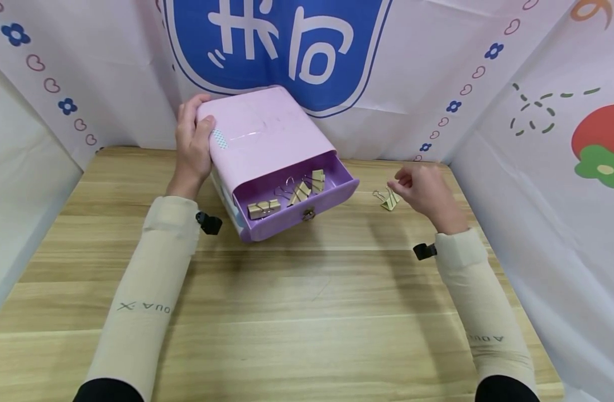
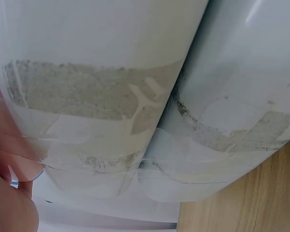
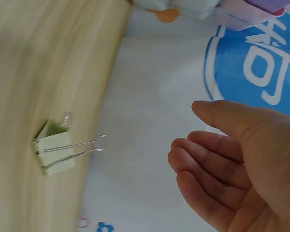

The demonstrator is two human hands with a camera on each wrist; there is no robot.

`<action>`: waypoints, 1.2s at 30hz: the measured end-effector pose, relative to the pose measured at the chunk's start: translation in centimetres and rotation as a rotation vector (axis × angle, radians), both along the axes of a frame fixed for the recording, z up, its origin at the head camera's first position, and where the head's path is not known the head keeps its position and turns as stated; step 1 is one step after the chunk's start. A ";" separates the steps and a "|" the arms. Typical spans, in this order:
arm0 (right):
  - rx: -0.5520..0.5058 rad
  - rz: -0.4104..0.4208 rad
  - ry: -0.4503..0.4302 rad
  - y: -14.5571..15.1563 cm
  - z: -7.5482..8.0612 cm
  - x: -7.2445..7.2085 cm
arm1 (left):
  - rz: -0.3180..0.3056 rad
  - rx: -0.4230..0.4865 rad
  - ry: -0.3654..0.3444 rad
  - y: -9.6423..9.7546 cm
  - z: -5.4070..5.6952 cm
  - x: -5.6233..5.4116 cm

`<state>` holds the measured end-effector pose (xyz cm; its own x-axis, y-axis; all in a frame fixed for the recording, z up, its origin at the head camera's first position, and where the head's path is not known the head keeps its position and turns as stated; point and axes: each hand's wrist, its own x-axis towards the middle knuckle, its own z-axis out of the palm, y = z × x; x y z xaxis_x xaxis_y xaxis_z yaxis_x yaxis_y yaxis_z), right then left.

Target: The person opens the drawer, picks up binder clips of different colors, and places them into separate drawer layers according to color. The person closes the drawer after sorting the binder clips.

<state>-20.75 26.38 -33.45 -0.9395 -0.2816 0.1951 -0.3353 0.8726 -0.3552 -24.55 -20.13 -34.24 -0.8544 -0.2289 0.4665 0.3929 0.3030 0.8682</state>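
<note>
My left hand point(image 1: 192, 151) grips the rear left corner of a pink desktop drawer box point(image 1: 267, 134), thumb on its top. The box stands turned at an angle, its purple drawer point(image 1: 332, 195) pulled out at the front. Several gold binder clips point(image 1: 300, 192) lie inside the drawer. To the right, another gold binder clip point(image 1: 389, 199) is over the table, just beside my right hand point(image 1: 427, 192). In the right wrist view that clip point(image 3: 58, 150) is apart from the loosely curled fingers point(image 3: 208, 193), which hold nothing. Pale box sides point(image 2: 87, 38) fill the left wrist view.
The wooden table point(image 1: 287, 312) runs up to a printed white cloth backdrop point(image 1: 402, 67) behind the box. A white cloth side wall point(image 1: 553, 223) stands close to the right forearm, and another point(image 1: 20, 167) is at the left.
</note>
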 end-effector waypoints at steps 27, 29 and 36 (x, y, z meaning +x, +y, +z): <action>0.209 -0.142 -0.190 0.1 -5.2 -5.1 | -0.007 -0.004 -0.006 0.0 0.2 0.3; 0.221 -0.146 -0.197 -0.1 -5.3 -5.2 | -0.007 -0.005 -0.006 0.0 0.2 0.3; 0.250 -0.166 -0.176 -0.3 -5.6 -5.4 | -0.002 -0.013 -0.010 0.0 0.3 0.3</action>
<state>-26.17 26.12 -39.09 -0.9896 -0.1406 -0.0302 -0.1339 0.9775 -0.1632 -24.26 -20.16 -33.97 -0.8596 -0.2209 0.4607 0.3849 0.3132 0.8682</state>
